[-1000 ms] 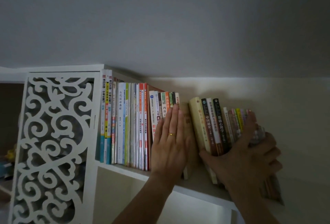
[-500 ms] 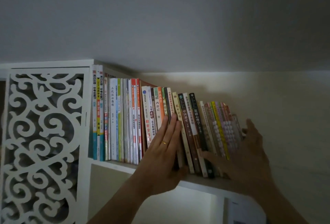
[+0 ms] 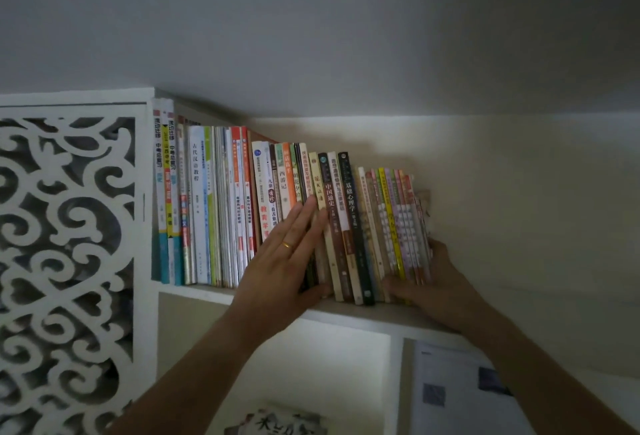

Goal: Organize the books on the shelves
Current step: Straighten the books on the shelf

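Left hand (image 3: 287, 254): flat, fingers straight and together, gold ring on one finger; palm and fingers press on the spines at the middle of the row, thumb low near the shelf edge. Nothing grasped; grip released.

Right hand (image 3: 433, 287): at the far right end of the row, thumb lying across the foot of the thin spines, fingers reaching round behind the last book. Grip appears to clasp that end bundle; the fingers are hidden, so how firmly cannot be told.

Thin pastel-spined paperbacks (image 3: 398, 223): rightmost group, tilted, tops leaning left, held by the right hand.

Dark- and cream-spined middle volumes (image 3: 341, 226): between the two hands, also leaning left.

Tall white, blue and red-spined workbooks (image 3: 207, 206): left group, upright against the white fretwork side panel (image 3: 65, 244).

White shelf board (image 3: 381, 315): carries the whole row.

Risks, as judged:
- No bookend shows on the right; letting go there would likely let the thin books slide or fan flat.
- An uneven push could buckle soft covers or nudge feet off the front edge.
- Dim light makes alignment hard to check.
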Demonstrator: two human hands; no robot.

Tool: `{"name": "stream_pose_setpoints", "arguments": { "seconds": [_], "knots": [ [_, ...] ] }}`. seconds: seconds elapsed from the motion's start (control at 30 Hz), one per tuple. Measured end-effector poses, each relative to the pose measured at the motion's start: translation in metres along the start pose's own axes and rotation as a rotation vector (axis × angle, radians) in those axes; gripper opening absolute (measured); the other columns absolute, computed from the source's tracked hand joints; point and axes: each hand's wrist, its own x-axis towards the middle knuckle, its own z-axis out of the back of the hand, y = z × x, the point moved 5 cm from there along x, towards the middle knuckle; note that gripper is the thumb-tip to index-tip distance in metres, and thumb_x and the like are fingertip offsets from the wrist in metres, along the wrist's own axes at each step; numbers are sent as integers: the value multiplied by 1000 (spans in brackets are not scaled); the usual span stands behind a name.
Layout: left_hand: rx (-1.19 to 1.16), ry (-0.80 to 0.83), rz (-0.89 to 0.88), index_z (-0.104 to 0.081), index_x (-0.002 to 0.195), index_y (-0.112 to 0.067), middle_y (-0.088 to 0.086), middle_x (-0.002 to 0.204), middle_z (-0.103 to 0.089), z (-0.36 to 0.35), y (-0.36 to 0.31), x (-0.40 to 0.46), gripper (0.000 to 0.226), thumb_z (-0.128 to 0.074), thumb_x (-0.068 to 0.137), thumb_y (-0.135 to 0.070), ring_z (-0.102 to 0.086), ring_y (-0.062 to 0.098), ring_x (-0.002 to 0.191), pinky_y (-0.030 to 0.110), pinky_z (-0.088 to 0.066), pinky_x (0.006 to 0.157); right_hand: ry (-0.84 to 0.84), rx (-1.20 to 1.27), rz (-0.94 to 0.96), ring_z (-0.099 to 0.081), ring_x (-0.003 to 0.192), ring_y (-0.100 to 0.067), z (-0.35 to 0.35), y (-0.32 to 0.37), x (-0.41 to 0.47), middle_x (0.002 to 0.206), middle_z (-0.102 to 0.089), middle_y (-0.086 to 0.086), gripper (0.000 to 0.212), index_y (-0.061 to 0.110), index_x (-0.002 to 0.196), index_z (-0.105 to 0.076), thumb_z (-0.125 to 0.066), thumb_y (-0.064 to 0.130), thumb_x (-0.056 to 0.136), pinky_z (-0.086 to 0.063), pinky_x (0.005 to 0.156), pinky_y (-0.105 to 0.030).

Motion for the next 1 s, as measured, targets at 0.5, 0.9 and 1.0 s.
{"name": "stream_pose_setpoints", "arguments": {
  "seconds": [0.5, 0.9, 1.0],
  "knots": [
    [-67, 0, 69, -21, 163, -21, 2, 172, -13, -20, -40, -77, 67, -41, 105, -47, -14, 18, 158, 46, -27, 125, -102, -134, -123, -45, 136, -28, 29, -16, -31, 153, -40, -10, 124, 22, 157, -21, -82, 66, 59, -42, 111, -45],
    [-15, 139, 213, -46, 150, -11, 14, 163, -34, -42, -5, -230, 49, -53, 105, -31, -41, 32, 145, 46, -41, 115, -498, -682, 434, -11, 155, -38, -62, -50, -141, 165, -17, -23, 79, 10, 152, -39, -66, 45, 88, -25, 121, -48],
    [-4, 186, 449, -52, 140, -11, 15, 142, -54, -52, 15, -274, 44, -49, 105, -37, -57, 34, 123, 45, -52, 97, -486, -613, 481, -9, 155, -37, -61, -51, -142, 165, -16, -22, 74, 9, 150, -43, -71, 37, 87, -33, 116, -45]
  ]
}}
